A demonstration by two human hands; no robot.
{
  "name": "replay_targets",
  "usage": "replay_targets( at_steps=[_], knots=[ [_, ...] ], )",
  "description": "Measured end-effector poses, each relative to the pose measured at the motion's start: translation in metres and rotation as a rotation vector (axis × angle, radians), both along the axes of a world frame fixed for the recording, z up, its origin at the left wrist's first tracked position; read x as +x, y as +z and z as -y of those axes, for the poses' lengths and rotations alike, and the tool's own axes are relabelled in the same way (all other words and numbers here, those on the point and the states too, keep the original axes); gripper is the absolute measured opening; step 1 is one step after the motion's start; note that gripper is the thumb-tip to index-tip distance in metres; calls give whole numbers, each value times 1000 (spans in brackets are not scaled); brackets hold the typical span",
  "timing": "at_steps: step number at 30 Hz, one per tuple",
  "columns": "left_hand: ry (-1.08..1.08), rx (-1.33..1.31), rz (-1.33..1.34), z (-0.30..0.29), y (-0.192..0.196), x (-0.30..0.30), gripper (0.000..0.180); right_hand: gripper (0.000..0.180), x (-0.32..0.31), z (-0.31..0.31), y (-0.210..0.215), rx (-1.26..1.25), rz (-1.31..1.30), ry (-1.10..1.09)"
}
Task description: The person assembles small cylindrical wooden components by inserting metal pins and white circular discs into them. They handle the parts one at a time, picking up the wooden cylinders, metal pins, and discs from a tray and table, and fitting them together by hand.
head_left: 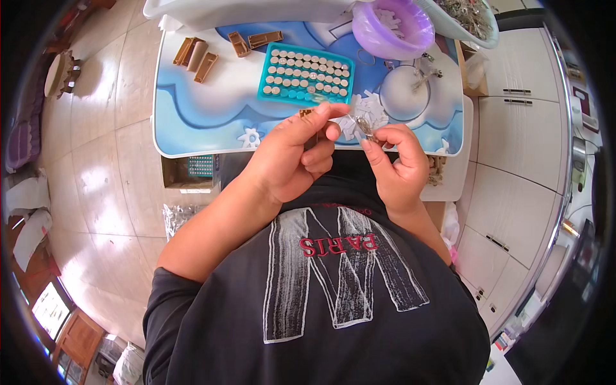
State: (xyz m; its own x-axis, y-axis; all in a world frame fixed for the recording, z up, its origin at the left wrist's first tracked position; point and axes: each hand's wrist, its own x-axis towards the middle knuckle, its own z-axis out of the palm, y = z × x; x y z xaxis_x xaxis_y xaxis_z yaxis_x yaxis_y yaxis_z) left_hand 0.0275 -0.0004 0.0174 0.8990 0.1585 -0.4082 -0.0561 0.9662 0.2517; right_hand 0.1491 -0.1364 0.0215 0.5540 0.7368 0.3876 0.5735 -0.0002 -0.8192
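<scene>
A small metallic piece (364, 126) is pinched between the thumb and fingertips of the right hand (404, 163), above the near edge of the surface (212, 122), right of its middle. The left hand (292, 151) is held just beside it, its lower fingers curled and its forefinger pointed toward the piece; whether anything is gripped there cannot be told. A small brown object (306, 112) is seen at its thumb, and whether it is touched is unclear. Beyond the hands, a teal tray (293, 94) filled with rows of round pale pieces (308, 74) is set near the surface's middle. White slips (369, 112) are scattered toward the near edge, right of the tray. Brown holders (206, 67) are placed by the far left corner, and a purple bowl (391, 50) by the far right one.
</scene>
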Motion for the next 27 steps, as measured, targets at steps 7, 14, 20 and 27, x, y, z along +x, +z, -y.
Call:
replay_targets(
  at_steps=[7, 14, 20, 27],
  knots=[
    [-4, -26, -16, -2, -5, -3, 16, 16, -3, -5, -8, -23, -151, -32],
    [-59, -32, -150, 4, -9, -6, 11, 12, -3, -8, -9, 209, -724, 110],
    [-30, 223, -175, 4, -1, -7, 13, 6, 7, -2, 0, -168, -657, 586],
    [-164, 212, -46, -2, 0, -24, 16, 12, 7, -10, -3, -61, -477, 215]
  ],
)
